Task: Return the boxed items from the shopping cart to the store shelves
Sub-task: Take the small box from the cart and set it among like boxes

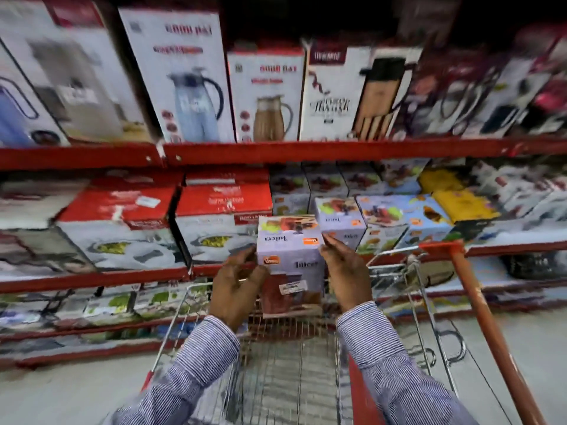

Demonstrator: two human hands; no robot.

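Lilac juicer box (290, 265) held upright between both hands, above the far end of the wire shopping cart (276, 372) and level with the red front edge of the middle shelf (92, 279). Left hand (234, 288) pressed against the box's left face, fingers (242, 259) curled loosely together along that edge. Right hand (345, 271) flat on the right face, fingers stretched upward and close together, tips reaching the box's top corner. Striped blue-and-white sleeves (395, 360) on both forearms. Small white price sticker (293, 286) on the box's near face, over a reddish picture; printing on the top face upside down from this view.

Just behind and to the right, a second lilac juicer box (340, 220) standing on the middle shelf, with more boxes of the same kind in blue (395, 216) next to it. Left of those, two red-and-white cookware boxes (221, 219) side by side. On the upper shelf (306, 150), tall white boxes showing jugs (184, 78) and, further right, a flask box (352, 93). Cart's orange-red handle bar (487, 317) running down the right side. Pale floor (61, 394) below. Whole view somewhat blurred; small print unreadable.
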